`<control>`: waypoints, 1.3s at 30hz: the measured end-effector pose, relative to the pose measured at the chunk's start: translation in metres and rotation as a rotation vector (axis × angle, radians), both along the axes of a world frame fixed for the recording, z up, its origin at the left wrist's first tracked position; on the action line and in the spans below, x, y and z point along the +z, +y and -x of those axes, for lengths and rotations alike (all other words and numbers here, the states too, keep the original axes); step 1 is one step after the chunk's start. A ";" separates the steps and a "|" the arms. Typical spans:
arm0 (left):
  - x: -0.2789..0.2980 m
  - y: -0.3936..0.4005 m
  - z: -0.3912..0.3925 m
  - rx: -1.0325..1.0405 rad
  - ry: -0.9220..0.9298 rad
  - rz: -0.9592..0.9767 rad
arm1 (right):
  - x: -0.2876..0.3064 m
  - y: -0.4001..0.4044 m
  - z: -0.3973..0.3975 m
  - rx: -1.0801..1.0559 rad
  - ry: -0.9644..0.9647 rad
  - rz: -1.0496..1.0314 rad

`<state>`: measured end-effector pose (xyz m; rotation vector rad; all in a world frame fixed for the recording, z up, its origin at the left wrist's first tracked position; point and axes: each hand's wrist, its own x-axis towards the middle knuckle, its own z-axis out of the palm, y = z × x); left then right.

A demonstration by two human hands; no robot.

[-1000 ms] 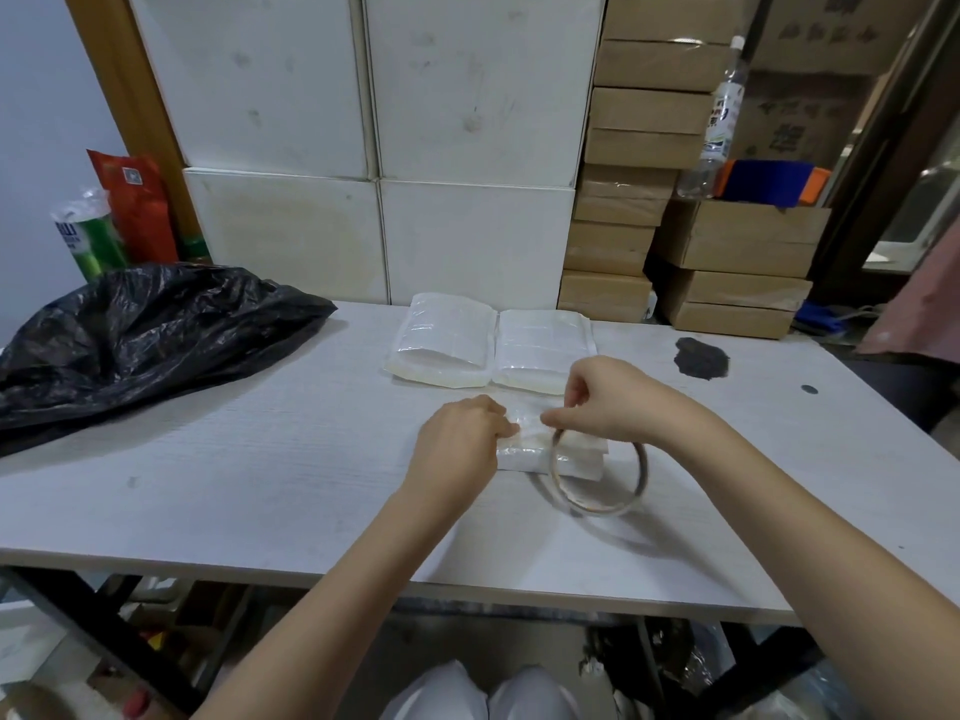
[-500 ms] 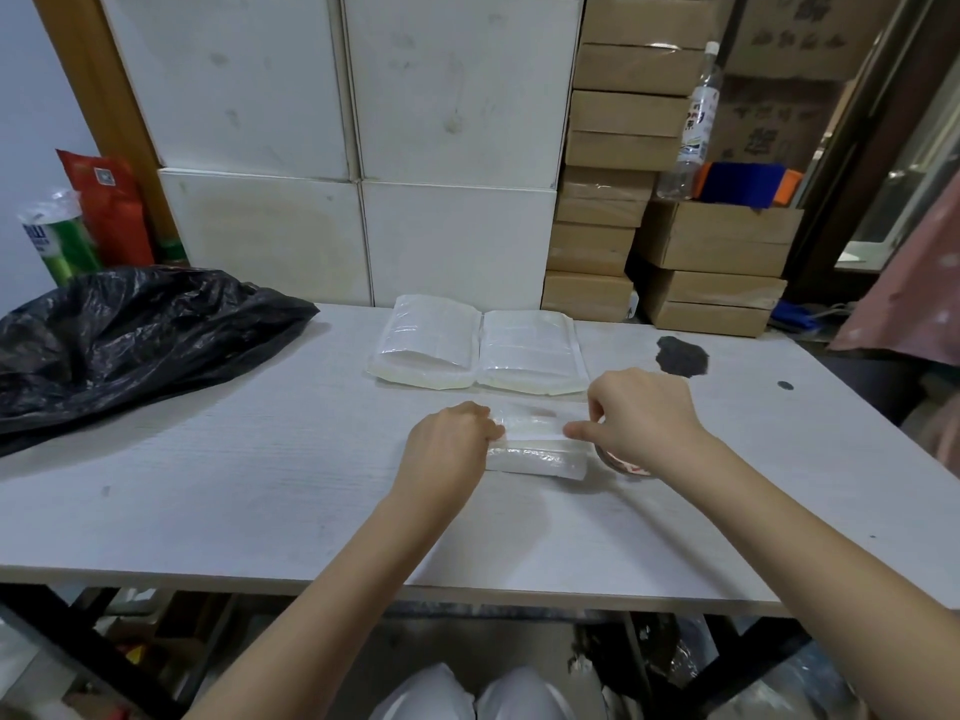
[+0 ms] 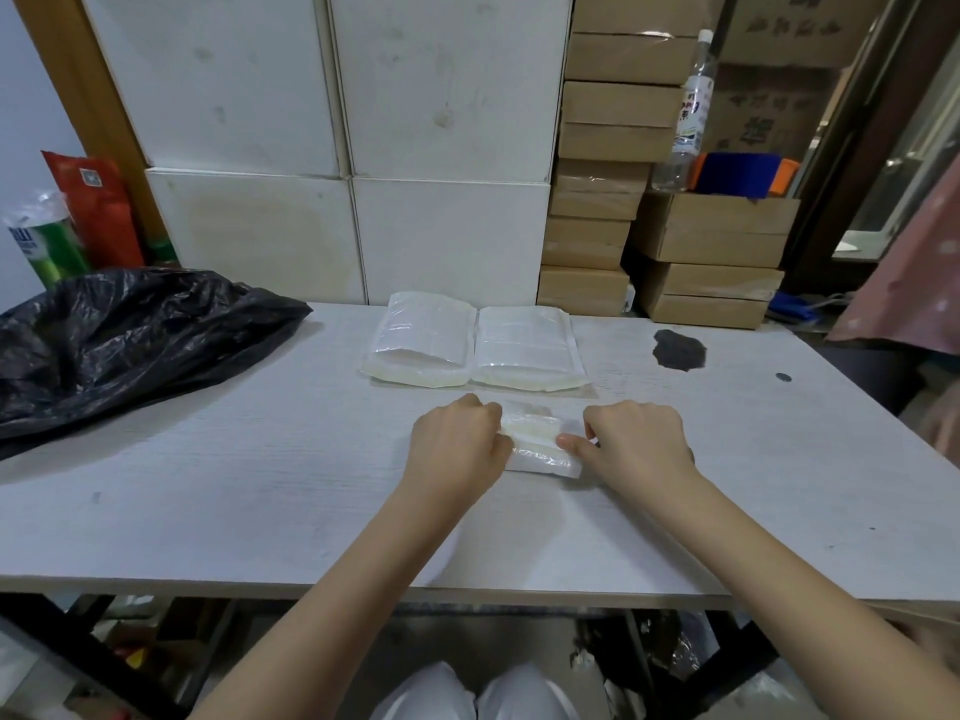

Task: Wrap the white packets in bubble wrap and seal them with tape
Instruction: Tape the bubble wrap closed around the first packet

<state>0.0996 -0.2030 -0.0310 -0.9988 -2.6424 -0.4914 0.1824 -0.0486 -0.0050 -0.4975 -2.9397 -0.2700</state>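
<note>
Far to the left of the hands, a black plastic bag (image 3: 119, 345) lies crumpled on the white table (image 3: 260, 485). A red packet (image 3: 96, 210) and a green can (image 3: 44, 241) stand behind it.

The left hand (image 3: 457, 449) holds the left end of a small wrapped packet (image 3: 537, 439). Its fingers are curled over that end. The packet lies flat on the table between the two hands. The right hand (image 3: 636, 444) holds the right end, with the thumb (image 3: 574, 443) pressed on top of the wrap.

Just behind the held packet, two more wrapped packets (image 3: 472, 348) lie side by side and touch each other.

Behind and to the right of the right hand there is a dark stain (image 3: 678, 349) on the table. Past the table stand brown boxes (image 3: 711, 252), with a clear bottle (image 3: 688, 111) on top.
</note>
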 end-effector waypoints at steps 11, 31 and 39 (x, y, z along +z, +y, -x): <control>0.008 0.006 -0.014 0.106 0.001 -0.008 | 0.011 0.016 -0.004 0.025 -0.048 0.342; 0.013 0.050 -0.005 -0.305 -0.334 0.069 | 0.018 0.024 -0.007 0.069 -0.054 0.465; 0.017 0.055 -0.007 -0.339 -0.340 0.207 | 0.014 0.023 -0.012 0.044 0.065 0.522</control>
